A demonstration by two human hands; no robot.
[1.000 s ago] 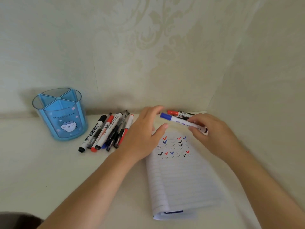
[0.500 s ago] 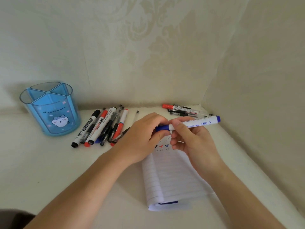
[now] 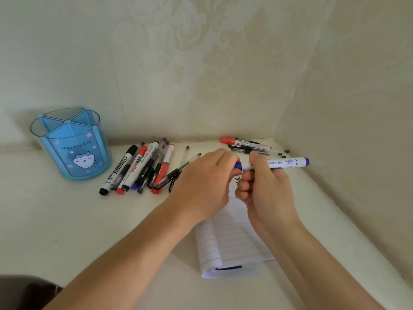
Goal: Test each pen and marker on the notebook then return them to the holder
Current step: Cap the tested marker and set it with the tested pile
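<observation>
A white marker with blue ends (image 3: 281,164) lies level above the lined notebook (image 3: 232,240). My right hand (image 3: 266,189) grips its barrel with thumb on top. My left hand (image 3: 207,182) pinches the blue cap end at the marker's left. The hands cover most of the tick marks at the top of the page. The blue plastic holder (image 3: 73,144), divided into compartments and with nothing in it, stands at the far left. A pile of several pens and markers (image 3: 143,168) lies between the holder and my left hand.
A second small group of pens with a red-capped marker (image 3: 250,145) lies in the back corner by the walls. Patterned walls close in behind and on the right. A dark object (image 3: 24,291) shows at the bottom left corner.
My right hand turned the blue marker from a slant to level and brought it toward my left hand, which now pinches its cap end. The view shifted slightly.
</observation>
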